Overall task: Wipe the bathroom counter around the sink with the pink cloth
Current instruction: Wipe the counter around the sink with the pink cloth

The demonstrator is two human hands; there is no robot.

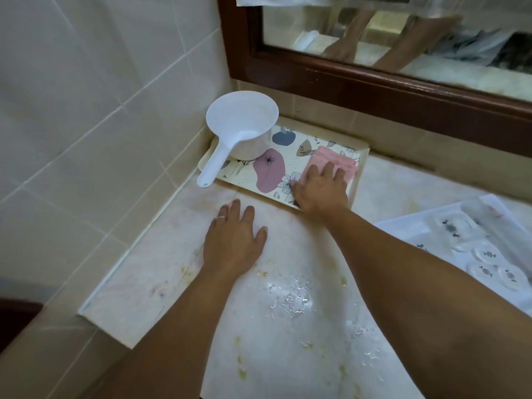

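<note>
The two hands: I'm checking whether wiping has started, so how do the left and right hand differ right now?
The right hand lies flat on the pink cloth inside the floral tray; the left hand rests bare on the counter, touching no cloth. The right hand reaches farther toward the mirror; the left hand sits nearer the tiled wall. The left hand wears a ring; none shows on the right. Both lie palm down, fingers spread.

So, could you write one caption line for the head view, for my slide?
Right hand on the pink cloth in a floral tray; left hand flat on the wet counter.
</note>
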